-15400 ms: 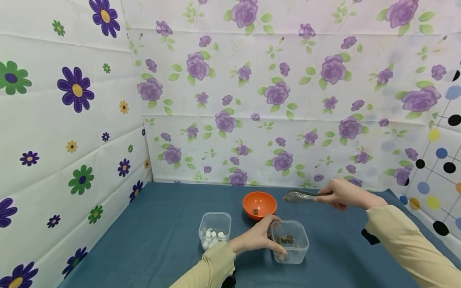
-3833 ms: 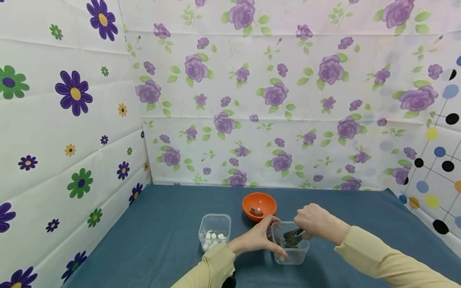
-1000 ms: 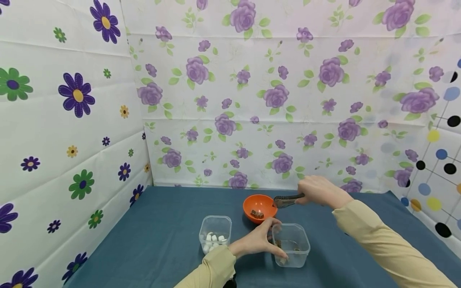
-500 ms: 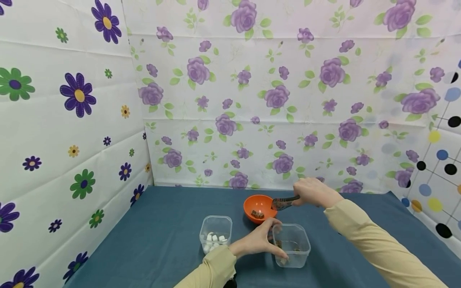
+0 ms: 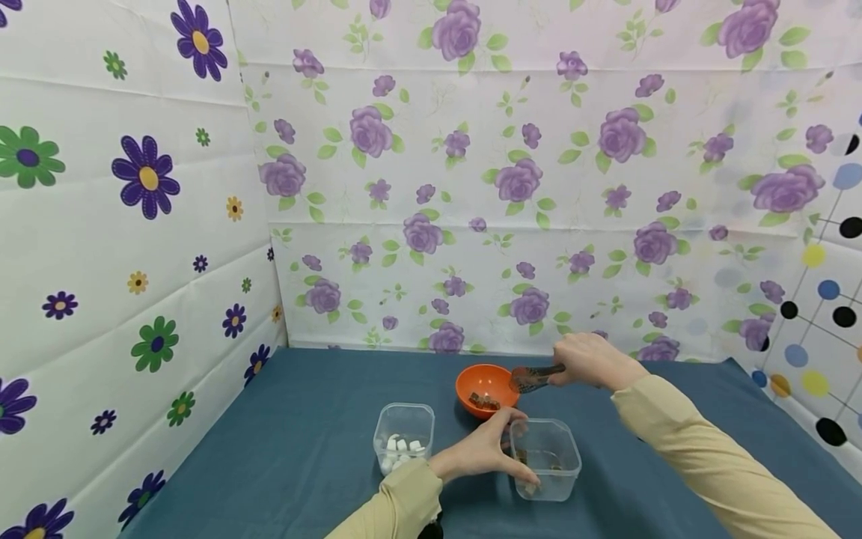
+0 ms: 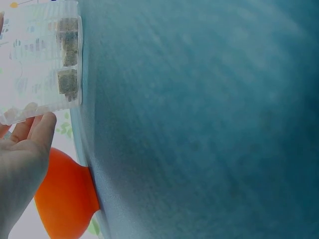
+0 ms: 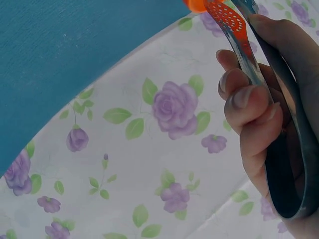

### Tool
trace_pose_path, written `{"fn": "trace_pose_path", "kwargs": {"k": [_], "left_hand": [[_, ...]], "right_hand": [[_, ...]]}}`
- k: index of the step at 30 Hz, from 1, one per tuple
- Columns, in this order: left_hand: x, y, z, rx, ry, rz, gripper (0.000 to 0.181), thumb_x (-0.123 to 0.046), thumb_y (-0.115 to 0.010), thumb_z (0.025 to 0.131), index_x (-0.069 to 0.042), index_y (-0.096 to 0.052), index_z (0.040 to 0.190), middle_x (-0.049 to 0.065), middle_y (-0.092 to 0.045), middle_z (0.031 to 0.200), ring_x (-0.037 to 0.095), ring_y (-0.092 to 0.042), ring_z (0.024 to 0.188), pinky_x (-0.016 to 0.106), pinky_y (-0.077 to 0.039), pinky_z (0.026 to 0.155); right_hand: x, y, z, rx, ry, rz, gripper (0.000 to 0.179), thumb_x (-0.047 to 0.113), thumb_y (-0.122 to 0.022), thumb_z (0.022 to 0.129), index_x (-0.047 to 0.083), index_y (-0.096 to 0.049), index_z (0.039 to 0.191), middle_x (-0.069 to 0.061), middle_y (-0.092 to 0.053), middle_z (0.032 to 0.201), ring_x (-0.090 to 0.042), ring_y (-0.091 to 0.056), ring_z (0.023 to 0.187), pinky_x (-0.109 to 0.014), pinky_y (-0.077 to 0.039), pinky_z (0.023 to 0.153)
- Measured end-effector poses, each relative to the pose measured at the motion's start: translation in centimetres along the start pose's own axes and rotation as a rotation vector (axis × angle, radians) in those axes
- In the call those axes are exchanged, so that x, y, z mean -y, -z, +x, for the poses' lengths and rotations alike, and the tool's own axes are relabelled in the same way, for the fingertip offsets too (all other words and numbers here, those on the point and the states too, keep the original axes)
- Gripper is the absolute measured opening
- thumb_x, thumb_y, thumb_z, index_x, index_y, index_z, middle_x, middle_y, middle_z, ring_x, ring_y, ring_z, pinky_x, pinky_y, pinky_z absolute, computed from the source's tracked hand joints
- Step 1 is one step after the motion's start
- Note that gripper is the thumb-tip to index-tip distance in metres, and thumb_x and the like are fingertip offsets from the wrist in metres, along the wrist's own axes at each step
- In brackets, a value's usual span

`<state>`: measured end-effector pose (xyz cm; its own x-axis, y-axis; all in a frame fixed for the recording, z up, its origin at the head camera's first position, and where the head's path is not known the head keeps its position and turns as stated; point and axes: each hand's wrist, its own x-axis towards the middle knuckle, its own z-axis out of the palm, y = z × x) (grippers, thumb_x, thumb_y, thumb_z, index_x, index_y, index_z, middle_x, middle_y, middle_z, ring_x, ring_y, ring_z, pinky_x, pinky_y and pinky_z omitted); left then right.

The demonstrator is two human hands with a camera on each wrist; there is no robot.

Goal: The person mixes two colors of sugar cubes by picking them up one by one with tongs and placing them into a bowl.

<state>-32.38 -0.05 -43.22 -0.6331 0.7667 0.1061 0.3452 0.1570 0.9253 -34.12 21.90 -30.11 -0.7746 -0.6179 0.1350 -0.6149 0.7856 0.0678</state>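
My left hand (image 5: 478,451) holds a clear plastic container (image 5: 555,485) from its left side, thumb in front and fingers behind. A few brown cubes (image 6: 67,82) lie along the container's bottom in the left wrist view. My right hand (image 5: 591,361) grips metal tongs (image 5: 533,377) whose perforated heads overlap the right rim of the orange bowl (image 5: 480,374). Several brown cubes (image 5: 482,403) sit in the bottom of that bowl. The right wrist view shows the fingers (image 7: 254,107) wrapped round the tongs' arms, which stand apart; their tips are cut off by the frame.
Left of my left hand stands a second clear container (image 5: 404,417) with several white pieces (image 5: 402,445) in it. All stand on a blue tablecloth (image 5: 323,419). A flowered sheet (image 5: 417,150) hangs behind the table, others at the left and right.
The tongs went from the right-hand container up to the bowl. The bowl's cubes have grown from one to several, with more showing than half a second ago. The left hand has kept its place.
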Motion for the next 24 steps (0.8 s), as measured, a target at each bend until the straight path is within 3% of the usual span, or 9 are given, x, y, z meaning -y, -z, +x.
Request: {"fn": "trace_pose_path", "kwargs": {"k": [5,10,13,24], "left_hand": [[0.0,0.0,0.1,0.001,-0.001,-0.006,0.065,-0.021,-0.072,0.079,-0.012,-0.033,0.131,0.000,-0.033,0.133,0.010,-0.038,0.116,0.028,-0.039,0.087],[0.0,0.0,0.0,0.000,0.007,-0.011,0.065,-0.021,-0.072,0.079,-0.014,-0.033,0.131,0.001,-0.033,0.134,0.009,-0.038,0.117,0.028,-0.039,0.087],[0.1,0.0,0.0,-0.001,0.009,-0.016,0.065,-0.022,-0.072,0.079,-0.015,-0.034,0.131,-0.001,-0.033,0.133,0.010,-0.038,0.117,0.028,-0.039,0.088],[0.1,0.0,0.0,0.004,-0.012,-0.019,0.067,-0.018,-0.071,0.080,-0.009,-0.031,0.133,0.003,-0.032,0.135,0.010,-0.036,0.119,0.026,-0.038,0.088]], "right_hand": [[-0.4,0.1,-0.7,-0.006,-0.022,-0.012,0.038,0.026,-0.073,0.077,0.017,-0.046,0.051,0.008,-0.028,0.042,-0.004,-0.027,0.034,-0.021,-0.022,0.038],[-0.6,0.3,-1.8,0.027,-0.076,0.045,0.036,0.027,-0.070,0.080,0.015,-0.048,0.054,0.004,-0.037,0.043,-0.007,-0.038,0.030,-0.023,-0.034,0.036],[-0.6,0.4,-2.6,0.034,-0.107,0.071,0.038,0.027,-0.068,0.082,0.014,-0.047,0.054,0.004,-0.038,0.041,-0.007,-0.038,0.029,-0.024,-0.036,0.036],[-1.4,0.6,-5.8,0.012,-0.158,0.111,0.039,0.041,-0.062,0.083,0.015,-0.046,0.059,0.005,-0.035,0.045,-0.007,-0.036,0.034,-0.023,-0.028,0.038]]}}
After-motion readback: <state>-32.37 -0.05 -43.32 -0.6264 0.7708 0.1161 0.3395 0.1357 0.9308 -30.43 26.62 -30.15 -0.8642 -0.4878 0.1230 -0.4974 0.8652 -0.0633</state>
